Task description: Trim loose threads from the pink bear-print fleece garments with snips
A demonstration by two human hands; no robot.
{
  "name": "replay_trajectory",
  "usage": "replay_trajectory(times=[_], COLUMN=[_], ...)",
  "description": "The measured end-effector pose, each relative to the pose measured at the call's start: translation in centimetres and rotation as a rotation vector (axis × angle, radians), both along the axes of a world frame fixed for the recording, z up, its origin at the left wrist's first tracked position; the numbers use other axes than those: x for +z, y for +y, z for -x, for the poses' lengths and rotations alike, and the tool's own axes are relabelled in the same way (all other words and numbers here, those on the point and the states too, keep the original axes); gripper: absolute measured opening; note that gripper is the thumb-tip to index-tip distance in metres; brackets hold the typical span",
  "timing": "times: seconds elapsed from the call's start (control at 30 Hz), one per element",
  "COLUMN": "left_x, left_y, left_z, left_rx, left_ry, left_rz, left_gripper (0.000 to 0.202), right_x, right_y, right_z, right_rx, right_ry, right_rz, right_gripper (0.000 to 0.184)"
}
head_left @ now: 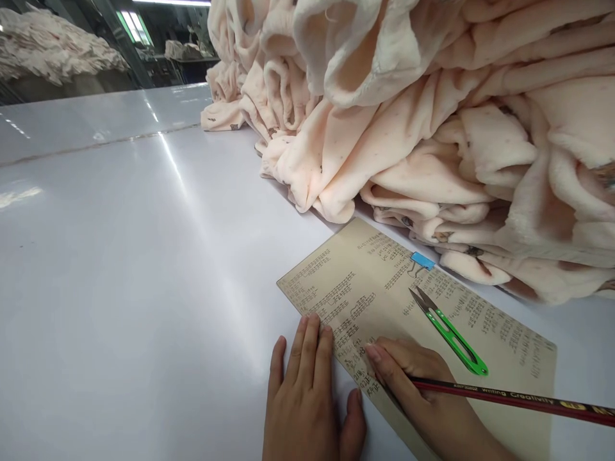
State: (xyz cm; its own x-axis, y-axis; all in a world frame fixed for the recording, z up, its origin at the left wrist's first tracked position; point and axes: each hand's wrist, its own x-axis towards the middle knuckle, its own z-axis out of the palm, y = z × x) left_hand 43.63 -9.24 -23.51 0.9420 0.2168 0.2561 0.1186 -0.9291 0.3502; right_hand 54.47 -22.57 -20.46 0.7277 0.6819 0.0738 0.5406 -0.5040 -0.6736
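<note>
My right hand (pixel 418 378) is closed around a dark red pencil (pixel 500 395), its tip end hidden behind my fingers. The hand rests on a tan sheet of card (pixel 384 333) covered in handwritten marks. Flat on the table at the card's left edge lies my left hand (pixel 307 390), fingers stretched out, the fingertips touching the edge. Green thread snips (pixel 451 336) lie on the card beyond my right hand, blades pointing away. A blue binder clip (pixel 422 260) sits at the card's far right edge.
A large heap of pale pink plush fabric (pixel 346 147) rises behind the card and fills the upper right. The glossy white table (pixel 144 269) extends left, with a seam across it. More fabric (pixel 57 48) is piled in the background at upper left.
</note>
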Motion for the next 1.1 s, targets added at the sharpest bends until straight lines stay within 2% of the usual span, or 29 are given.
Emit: replay_trajectory(times=[0.3,0.67,0.9,1.1], left_x=[0.19,0.24,0.25,0.65], left_y=[-0.21,-0.18,-0.16,-0.16], left_z=[0.02,0.01,-0.09,0.04], left_rx=[0.011,0.004,0.004,0.006], left_ry=[-0.015,-0.002,-0.012,-0.002], left_rz=[-0.057,-0.053,-0.063,-0.005], left_gripper=[0.058,0.059,0.058,0.056], right_x=[-0.07,-0.05,-0.24,0.63], right_y=[-0.08,-0.04,-0.14,-0.34], right_z=[0.04,0.11,0.03,-0.54], right_rx=[0.006,-0.023,-0.043,-0.175], right_ry=[-0.047,-0.025,0.098,0.284], right_rz=[0.006,-0.028,-0.074,-0.221], right_gripper=[0.042,0.041,0.042,0.04])
